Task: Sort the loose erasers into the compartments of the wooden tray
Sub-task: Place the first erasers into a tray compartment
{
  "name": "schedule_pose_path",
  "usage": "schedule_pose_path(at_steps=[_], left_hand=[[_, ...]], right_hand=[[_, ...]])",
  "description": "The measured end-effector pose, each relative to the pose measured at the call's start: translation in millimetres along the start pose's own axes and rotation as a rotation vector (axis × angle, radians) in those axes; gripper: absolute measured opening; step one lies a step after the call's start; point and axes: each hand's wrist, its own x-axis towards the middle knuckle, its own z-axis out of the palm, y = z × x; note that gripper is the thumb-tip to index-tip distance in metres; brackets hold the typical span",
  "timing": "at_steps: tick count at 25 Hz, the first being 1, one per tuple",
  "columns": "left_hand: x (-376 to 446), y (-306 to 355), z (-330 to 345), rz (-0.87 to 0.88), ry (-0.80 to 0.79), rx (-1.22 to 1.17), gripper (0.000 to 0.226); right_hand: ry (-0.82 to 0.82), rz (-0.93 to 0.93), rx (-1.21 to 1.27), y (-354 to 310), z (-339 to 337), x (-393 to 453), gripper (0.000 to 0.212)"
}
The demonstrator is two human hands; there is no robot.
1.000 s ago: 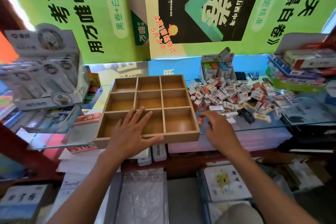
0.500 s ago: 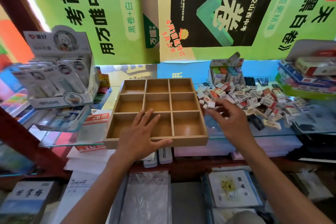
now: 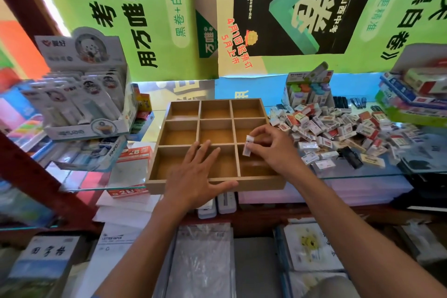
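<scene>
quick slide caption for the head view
Right hand pinches an eraser over the wooden tray; left hand steadies it.

"2022" on black poster (image 3: 314,2), "2B" on red-white box (image 3: 134,153), "LETTER PAPER" on white pad (image 3: 116,239)

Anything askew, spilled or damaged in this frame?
Only the unsorted erasers, heaped right of the empty wooden tray. The tray overhangs the glass shelf, left hand resting on it.
</scene>
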Motion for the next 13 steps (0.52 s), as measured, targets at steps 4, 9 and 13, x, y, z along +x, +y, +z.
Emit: schedule_pose_path(at_steps=[4, 9, 13], left_hand=[[-0.3, -0.4, 0.9, 0.003, -0.001, -0.005, 0.107], [0.1, -1.2, 2.2, 0.003, 0.005, -0.012, 0.107], [0.7, -1.7, 2.6, 0.009, 0.004, -0.017, 0.106]], right_hand=[[-0.016, -0.017, 0.023, 2.5, 4.8, 2.5, 0.019], [-0.005, -0.025, 0.071, 3.1, 2.6, 1.0, 0.023], [-0.058, -0.098, -0.165, 3.2, 7.6, -0.3, 0.023]])
